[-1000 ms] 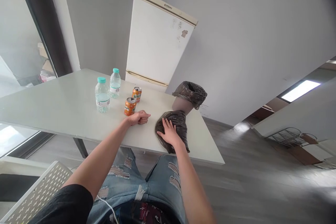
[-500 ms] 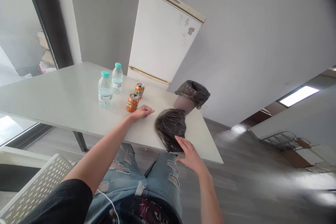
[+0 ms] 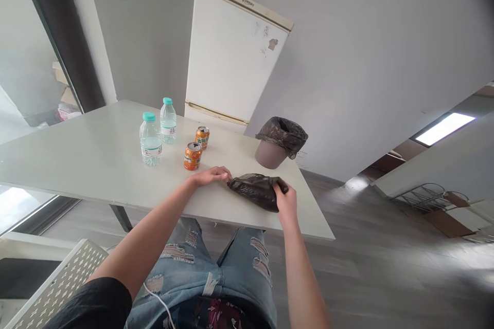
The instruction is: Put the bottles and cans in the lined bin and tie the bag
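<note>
A dark plastic garbage bag [image 3: 254, 190], folded into a narrow bundle, lies across the table near its front edge. My left hand [image 3: 214, 176] pinches the bag's left end. At the other end my right hand [image 3: 284, 200] grips the bag, its fingers wrapped over the plastic. Behind the bag stands a small mauve trash can [image 3: 270, 154], its rim covered by a dark liner [image 3: 283, 133]. Two orange soda cans stand upright left of the bag, a nearer can [image 3: 192, 156] and a farther can [image 3: 202, 137].
Two clear bottles with teal caps, a nearer bottle [image 3: 151, 141] and a farther bottle [image 3: 168, 121], stand on the pale table [image 3: 96, 149]. Beyond it is a white refrigerator [image 3: 231, 51]. A perforated white chair [image 3: 65, 282] is at my lower left.
The spread-out garbage bag has been folded over into a long, narrow bundle. My left hand has taken its left end; my right hand, previously resting open on it, now grips the right end.
</note>
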Motion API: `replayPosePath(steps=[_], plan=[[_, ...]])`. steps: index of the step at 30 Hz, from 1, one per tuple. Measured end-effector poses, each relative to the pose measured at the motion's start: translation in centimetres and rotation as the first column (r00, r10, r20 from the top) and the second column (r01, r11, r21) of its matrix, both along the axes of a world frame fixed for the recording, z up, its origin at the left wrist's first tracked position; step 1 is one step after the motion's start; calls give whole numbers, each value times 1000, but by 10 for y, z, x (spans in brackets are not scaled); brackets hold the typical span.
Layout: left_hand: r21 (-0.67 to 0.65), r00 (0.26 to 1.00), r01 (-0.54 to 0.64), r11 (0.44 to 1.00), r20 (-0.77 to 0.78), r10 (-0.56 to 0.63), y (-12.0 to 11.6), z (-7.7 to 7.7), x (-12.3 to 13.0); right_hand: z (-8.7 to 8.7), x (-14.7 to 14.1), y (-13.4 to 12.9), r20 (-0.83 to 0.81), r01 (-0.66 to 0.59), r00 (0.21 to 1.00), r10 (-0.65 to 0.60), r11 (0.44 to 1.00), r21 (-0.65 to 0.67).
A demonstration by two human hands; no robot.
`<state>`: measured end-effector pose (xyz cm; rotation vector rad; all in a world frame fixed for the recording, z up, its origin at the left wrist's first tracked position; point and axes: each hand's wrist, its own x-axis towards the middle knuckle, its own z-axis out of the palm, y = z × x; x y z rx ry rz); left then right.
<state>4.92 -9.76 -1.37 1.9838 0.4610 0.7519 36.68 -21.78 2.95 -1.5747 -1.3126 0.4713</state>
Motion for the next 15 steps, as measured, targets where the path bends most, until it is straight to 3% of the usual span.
replayPosePath(steps=[4, 7, 10, 12, 13, 15], plan=[[-23, 1000, -2, 1000, -16, 2, -5, 0, 1, -11, -2, 28, 38, 120, 992, -117, 989, -88], [-61, 997, -48, 997, -68, 44, -11, 4, 4, -20, -8, 22, 90, 155, 985, -146, 983, -101], [-50, 993, -91, 995, -80, 87, -14, 8, 5, -22, -21, -2, 258, 239, 928, -268, 961, 135], [-41, 993, -95, 995, -71, 92, -14, 9, 6, -20, -30, -17, 429, 130, 863, -266, 938, 320], [-45, 993, -99, 994, -64, 96, -15, 10, 6, -19, -33, -21, 526, 14, 827, -199, 943, 334], [-63, 993, -108, 992, -47, 106, -15, 11, 6, -18, -35, -23, 671, -191, 741, 21, 965, 180]])
